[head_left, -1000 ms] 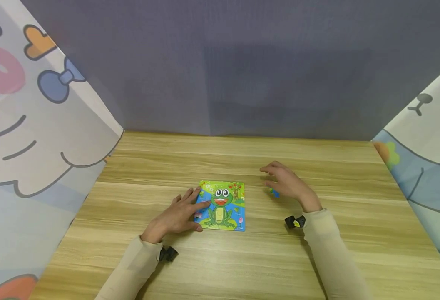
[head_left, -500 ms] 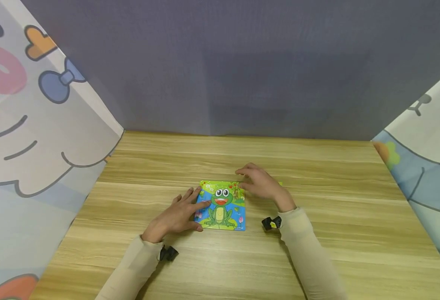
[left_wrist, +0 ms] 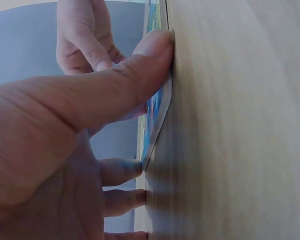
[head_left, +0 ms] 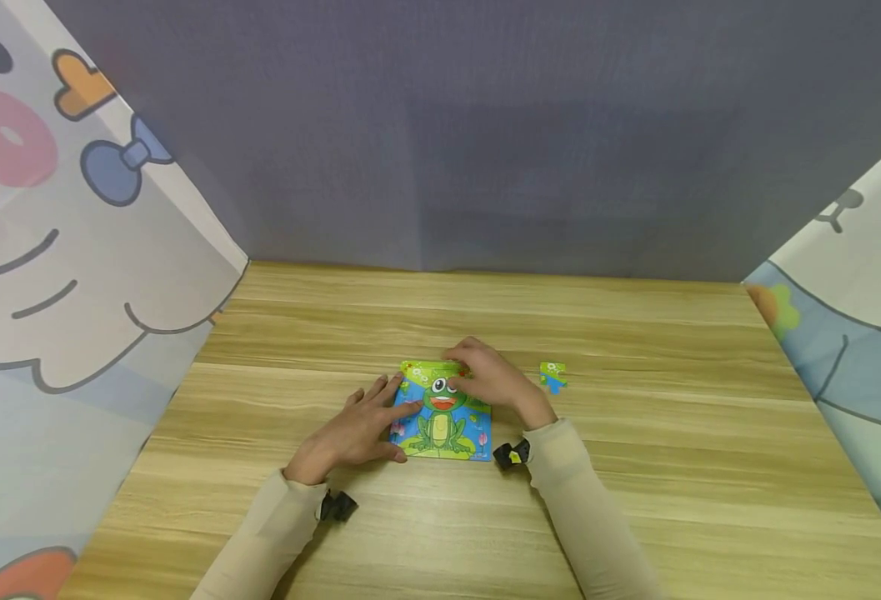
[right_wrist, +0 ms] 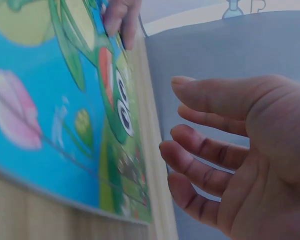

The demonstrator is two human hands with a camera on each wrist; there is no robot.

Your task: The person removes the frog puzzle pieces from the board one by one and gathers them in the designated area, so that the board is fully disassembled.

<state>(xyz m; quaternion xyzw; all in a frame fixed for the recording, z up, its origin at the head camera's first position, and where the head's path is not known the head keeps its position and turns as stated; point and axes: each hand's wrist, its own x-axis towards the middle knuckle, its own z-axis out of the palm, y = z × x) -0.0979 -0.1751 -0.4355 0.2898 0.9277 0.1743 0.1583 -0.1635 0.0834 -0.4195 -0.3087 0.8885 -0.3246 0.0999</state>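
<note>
At the left, a pale fabric panel printed with a cartoon pig (head_left: 110,283) slants in, showing a pink snout, an orange heart shape and a blue bow. It meets the left edge of a yellowish wood-grain tabletop (head_left: 710,408), and behind the table's far edge stands a plain dark grey wall (head_left: 485,142).

From the near left comes a beige long sleeve (head_left: 260,537), a small black device (head_left: 338,506) at its cuff. The left hand (head_left: 353,427) lies spread with its fingers extended, not gripping: the index finger reaches onto the board, the thumb touches the edge by the near left corner, and other fingertips rest along the left side.

Right of it, near the middle, a square flat jigsaw board (head_left: 440,429) lies on the table, picturing a green frog with a red mouth, blue water and pink flowers.

Above the board's far right part hangs the right hand (head_left: 494,382), its fingers loosely bent and thumb apart, nothing between them in the right wrist view; it hides part of the frog's right eye. Its arm, in a matching beige sleeve (head_left: 578,500) with a black device (head_left: 512,456), enters from the near right.

Further right, well apart from the board, a small green-and-blue jigsaw piece with white flowers (head_left: 553,375) lies on the wood.

At the far right stands a panel with a white cartoon animal (head_left: 860,283).
</note>
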